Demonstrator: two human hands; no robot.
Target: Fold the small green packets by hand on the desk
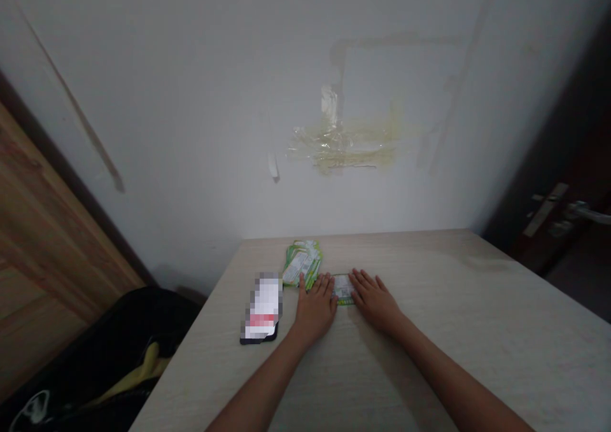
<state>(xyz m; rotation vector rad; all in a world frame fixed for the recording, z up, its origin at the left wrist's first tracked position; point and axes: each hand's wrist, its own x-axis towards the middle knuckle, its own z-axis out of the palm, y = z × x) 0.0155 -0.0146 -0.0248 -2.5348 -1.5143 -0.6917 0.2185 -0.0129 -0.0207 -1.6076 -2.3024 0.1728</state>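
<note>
Under both flat hands (344,298): green-edged packet (342,288) (print blurred)

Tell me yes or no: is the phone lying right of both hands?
No: the phone lies on the table left of the left hand.

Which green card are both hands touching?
The single green card lying flat between the left hand and right hand; the others sit in a pile beyond the left hand.
</note>
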